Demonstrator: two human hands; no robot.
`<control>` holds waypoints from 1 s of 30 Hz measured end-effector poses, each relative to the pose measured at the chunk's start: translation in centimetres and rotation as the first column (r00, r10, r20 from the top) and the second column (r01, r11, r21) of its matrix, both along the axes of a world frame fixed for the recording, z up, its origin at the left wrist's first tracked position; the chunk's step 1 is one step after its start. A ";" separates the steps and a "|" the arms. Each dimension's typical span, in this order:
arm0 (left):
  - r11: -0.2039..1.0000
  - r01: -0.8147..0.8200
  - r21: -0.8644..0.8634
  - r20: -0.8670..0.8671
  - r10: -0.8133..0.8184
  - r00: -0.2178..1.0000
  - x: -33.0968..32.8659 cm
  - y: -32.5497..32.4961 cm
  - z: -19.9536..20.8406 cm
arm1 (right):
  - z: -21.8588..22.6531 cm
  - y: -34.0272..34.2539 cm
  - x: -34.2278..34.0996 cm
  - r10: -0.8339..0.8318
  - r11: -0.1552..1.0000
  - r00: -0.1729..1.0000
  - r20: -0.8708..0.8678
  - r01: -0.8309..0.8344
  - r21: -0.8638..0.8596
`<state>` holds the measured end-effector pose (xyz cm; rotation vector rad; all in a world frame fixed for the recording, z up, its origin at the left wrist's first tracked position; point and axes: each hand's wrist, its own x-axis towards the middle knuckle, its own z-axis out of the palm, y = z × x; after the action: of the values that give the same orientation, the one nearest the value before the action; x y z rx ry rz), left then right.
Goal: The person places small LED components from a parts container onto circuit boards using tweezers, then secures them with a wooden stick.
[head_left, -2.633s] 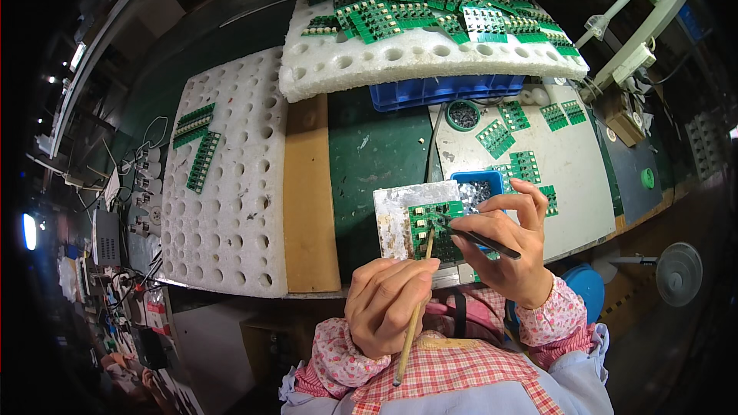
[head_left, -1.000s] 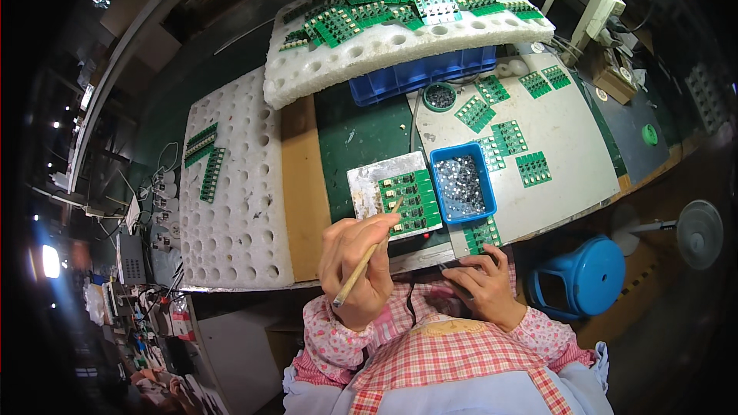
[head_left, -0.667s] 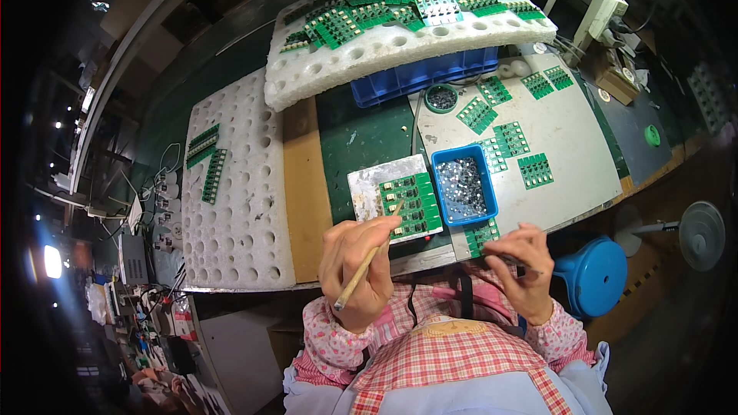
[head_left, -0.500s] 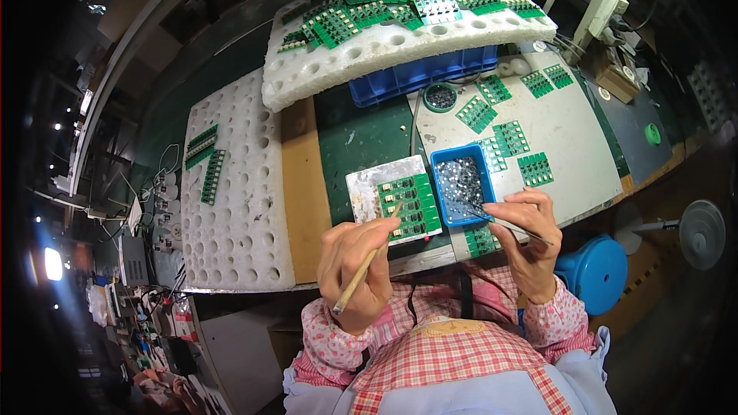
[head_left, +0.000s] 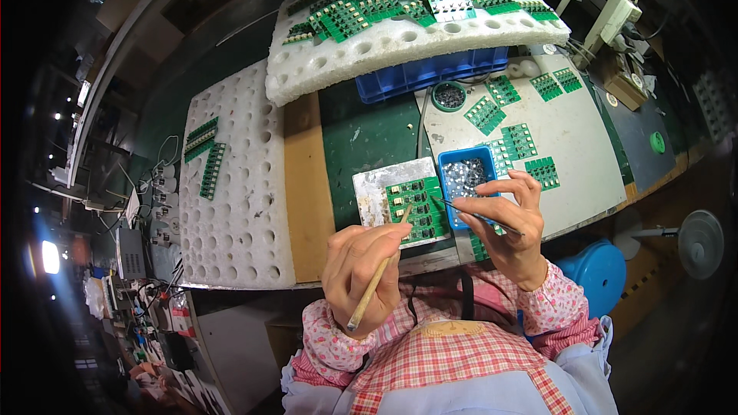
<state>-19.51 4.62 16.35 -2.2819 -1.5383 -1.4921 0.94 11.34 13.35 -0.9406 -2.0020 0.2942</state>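
Only narrow room between circuit board [head_left: 420,203] and bin [head_left: 464,154]

I can't make out a single readable word or number from here. Just right of the blue stool [head_left: 601,277], black-and-yellow stripes [head_left: 636,284] show as a marking; left of that stool, the checked apron [head_left: 461,360] bears a tan patch [head_left: 453,329], its details too small to read.

The head view, a wide fisheye, looks down from above the apron [head_left: 453,361] at bottom centre and forward over the bench [head_left: 369,127]; left hand [head_left: 361,269] and right hand [head_left: 511,234] are near, below mid-frame; edges bow toward black corners.
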 end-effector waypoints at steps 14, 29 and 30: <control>0.997 0.004 0.077 0.090 -0.011 0.996 0.0 -0.6 0.0 | 0.4 -0.8 1.5 -0.068 0.996 0.996 -0.062 0.064 -0.064; 0.998 -0.042 0.046 0.092 0.038 0.995 -1.0 -2.6 -0.1 | -0.2 -1.9 1.5 -0.129 0.914 0.894 -0.429 -0.060 -0.400; 0.998 -0.042 0.046 0.093 0.038 0.995 -1.0 -2.6 -0.2 | -0.2 -1.9 1.4 -0.120 0.932 0.917 -0.380 -0.029 -0.363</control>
<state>-20.47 2.04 16.16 -2.1722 -1.5419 -1.6277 2.35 9.41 13.14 -1.0552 -1.5724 0.7867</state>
